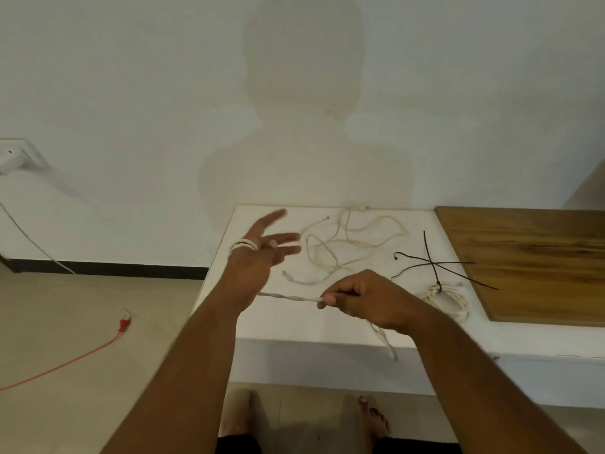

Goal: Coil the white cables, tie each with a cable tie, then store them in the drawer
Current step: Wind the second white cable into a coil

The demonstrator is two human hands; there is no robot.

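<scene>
My left hand is held up over the white table's left end, fingers straight and spread, with several turns of a white cable wound around them. The same cable stretches right to my right hand, which pinches it; its tail hangs over the table's front edge. A loose tangle of white cable lies behind my hands. A coiled white cable bound by a black cable tie lies to the right. Loose black cable ties lie crossed just behind that coil.
The white table stands against a white wall. A wooden board adjoins it on the right. On the floor to the left lie a red cable with a plug and a thin white wire from a wall socket. My bare feet show below.
</scene>
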